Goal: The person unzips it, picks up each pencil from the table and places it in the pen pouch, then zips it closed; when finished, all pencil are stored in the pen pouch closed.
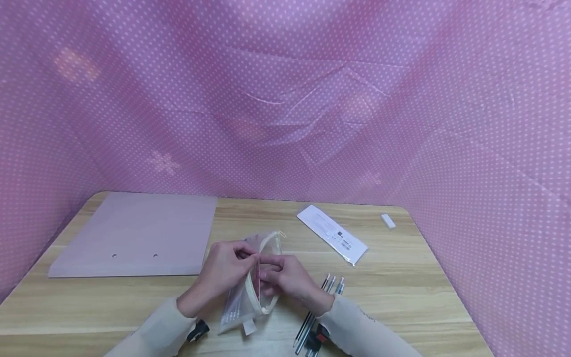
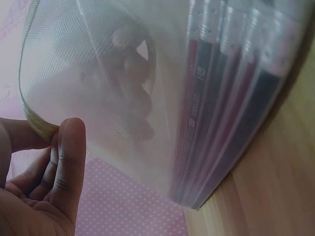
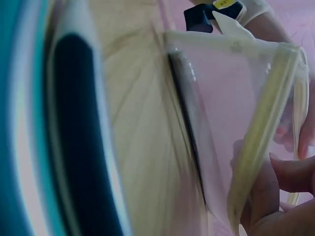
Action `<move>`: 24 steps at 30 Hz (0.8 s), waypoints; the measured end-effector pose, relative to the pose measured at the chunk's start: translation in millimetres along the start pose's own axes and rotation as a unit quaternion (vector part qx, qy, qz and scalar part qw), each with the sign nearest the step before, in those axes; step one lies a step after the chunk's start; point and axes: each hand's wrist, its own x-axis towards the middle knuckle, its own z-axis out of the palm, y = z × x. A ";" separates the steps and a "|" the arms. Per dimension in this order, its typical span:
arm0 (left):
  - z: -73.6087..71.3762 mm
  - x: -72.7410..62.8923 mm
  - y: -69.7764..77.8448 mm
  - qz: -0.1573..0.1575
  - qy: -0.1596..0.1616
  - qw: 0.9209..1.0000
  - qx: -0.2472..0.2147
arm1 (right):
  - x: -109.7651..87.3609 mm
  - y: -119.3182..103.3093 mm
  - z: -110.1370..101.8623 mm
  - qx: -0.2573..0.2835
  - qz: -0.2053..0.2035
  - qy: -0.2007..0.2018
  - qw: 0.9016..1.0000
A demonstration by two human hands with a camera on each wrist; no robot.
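A translucent mesh zip pouch (image 1: 238,302) with a cream zipper stands with its mouth spread. My left hand (image 1: 223,265) pinches the zipper rim between thumb and finger. Several red and black pencils (image 2: 211,103) with metal ferrules lie inside along the lower side. My right hand (image 1: 292,280) reaches over the near rim into the mouth, fingers bent, index fingertip close to the left fingers. A thin reddish strip (image 1: 259,282) shows upright between the hands; I cannot tell whether the right fingers grip it. Several loose pencils (image 1: 302,329) lie under the right wrist.
A large pale grey folder-like sheet (image 1: 147,230) with two small holes lies at the back left. A white printed packet (image 1: 332,233) is at the back right, a small white block (image 1: 387,221) beyond it. Pink dotted cloth (image 1: 290,124) surrounds the wooden table (image 1: 410,297).
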 end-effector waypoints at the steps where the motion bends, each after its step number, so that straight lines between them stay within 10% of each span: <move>1: -0.5 0.1 0.0 0.001 0.001 1.000 0.001 | -0.5 -0.5 -0.5 -0.001 -0.002 0.000 1.000; 24: -2.2 1.4 -2.8 0.019 0.001 1.000 0.011 | -3.6 -7.2 -19.6 0.056 -0.019 -0.025 0.998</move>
